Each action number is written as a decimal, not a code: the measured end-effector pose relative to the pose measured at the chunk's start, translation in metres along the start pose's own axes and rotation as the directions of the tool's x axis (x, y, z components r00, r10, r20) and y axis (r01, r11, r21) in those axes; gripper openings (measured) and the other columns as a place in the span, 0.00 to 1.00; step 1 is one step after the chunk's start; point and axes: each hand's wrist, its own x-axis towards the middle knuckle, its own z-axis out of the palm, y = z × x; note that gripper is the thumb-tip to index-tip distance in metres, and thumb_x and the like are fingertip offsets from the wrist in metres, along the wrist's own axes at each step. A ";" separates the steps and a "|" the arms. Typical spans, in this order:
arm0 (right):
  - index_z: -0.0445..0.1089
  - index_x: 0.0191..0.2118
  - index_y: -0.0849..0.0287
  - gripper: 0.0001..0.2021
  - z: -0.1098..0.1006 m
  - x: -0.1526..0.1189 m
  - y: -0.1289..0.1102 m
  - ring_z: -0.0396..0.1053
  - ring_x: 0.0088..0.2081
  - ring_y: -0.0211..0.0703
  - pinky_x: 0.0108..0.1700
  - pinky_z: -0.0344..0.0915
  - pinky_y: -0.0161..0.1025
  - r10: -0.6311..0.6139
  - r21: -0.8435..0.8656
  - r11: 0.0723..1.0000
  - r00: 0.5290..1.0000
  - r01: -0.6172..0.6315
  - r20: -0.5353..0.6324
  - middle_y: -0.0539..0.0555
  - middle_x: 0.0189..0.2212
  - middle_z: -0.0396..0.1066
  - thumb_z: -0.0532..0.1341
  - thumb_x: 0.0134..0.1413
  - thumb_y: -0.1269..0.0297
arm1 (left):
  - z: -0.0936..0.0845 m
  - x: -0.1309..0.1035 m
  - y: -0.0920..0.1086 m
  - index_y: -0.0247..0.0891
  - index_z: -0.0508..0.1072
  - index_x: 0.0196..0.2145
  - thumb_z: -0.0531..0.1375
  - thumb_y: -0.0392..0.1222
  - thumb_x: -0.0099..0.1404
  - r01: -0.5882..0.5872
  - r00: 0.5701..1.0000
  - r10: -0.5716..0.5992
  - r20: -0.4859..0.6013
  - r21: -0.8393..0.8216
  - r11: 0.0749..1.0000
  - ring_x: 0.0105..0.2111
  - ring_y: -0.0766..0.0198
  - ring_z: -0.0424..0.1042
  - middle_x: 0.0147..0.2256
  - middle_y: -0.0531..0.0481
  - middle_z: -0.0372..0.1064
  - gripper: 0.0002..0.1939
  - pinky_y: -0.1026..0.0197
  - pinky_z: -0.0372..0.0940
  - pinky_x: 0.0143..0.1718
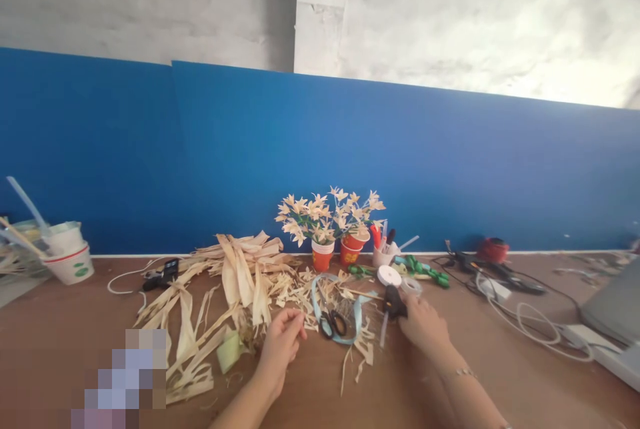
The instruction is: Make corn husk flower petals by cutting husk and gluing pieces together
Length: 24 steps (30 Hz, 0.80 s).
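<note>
My left hand [283, 342] is closed, thumb against curled fingers, above the brown table beside the dried husks [243, 276]; whatever it may pinch is too small to make out. My right hand [424, 324] reaches to a black tool [395, 301], perhaps a glue gun, with its fingers at the tool's right side. A translucent stick [384, 330] lies just below the tool. Between my hands are black-handled scissors [333, 324] and a looped light blue ribbon [358, 322]. White rolls [389, 276] sit behind the tool.
Cups of pale flowers [323, 257] stand by the blue partition [240, 149]. Green-wrapped stems [425, 272] lie right of them. Cables [525, 336] and a power strip [590, 342] are at right. White cups [70, 265] stand at far left.
</note>
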 end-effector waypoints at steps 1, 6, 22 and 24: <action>0.63 0.47 0.61 0.17 -0.003 0.001 0.001 0.67 0.45 0.60 0.41 0.60 0.52 0.024 0.071 0.997 0.999 -0.021 -0.034 0.65 0.44 0.67 0.53 0.48 0.69 | 0.000 0.000 0.000 0.37 0.64 0.30 0.62 0.57 0.50 0.003 1.000 -0.003 -0.004 0.003 1.000 0.10 0.81 0.42 0.18 0.58 0.63 0.21 0.70 0.32 0.14; 0.65 0.40 0.59 0.13 -0.015 -0.009 -0.033 0.69 0.32 0.48 0.33 0.61 0.39 -0.028 0.694 0.692 0.968 0.198 -0.249 0.56 0.31 0.70 0.55 0.47 0.60 | 0.000 0.001 0.002 0.37 0.64 0.28 0.62 0.57 0.49 0.021 0.999 -0.021 0.029 0.012 1.000 0.10 0.81 0.41 0.17 0.59 0.62 0.20 0.70 0.32 0.14; 0.62 0.26 0.58 0.06 0.004 -0.049 -0.112 0.62 0.25 0.38 0.29 0.60 0.35 -0.462 0.930 0.289 0.884 0.229 -0.074 0.46 0.21 0.63 0.61 0.38 0.67 | 0.000 -0.008 0.023 0.36 0.72 0.31 0.68 0.47 0.48 -0.024 0.999 0.028 0.016 -0.231 0.973 0.35 0.62 0.73 0.39 0.46 0.70 0.15 0.68 0.61 0.24; 0.61 0.26 0.58 0.06 -0.001 -0.052 -0.113 0.62 0.25 0.38 0.30 0.60 0.35 -0.467 0.935 0.271 0.881 0.228 -0.079 0.46 0.22 0.63 0.60 0.37 0.68 | 0.003 -0.010 0.026 0.37 0.72 0.31 0.69 0.44 0.48 0.050 0.996 -0.028 0.080 -0.290 0.956 0.41 0.58 0.72 0.43 0.46 0.69 0.14 0.66 0.65 0.30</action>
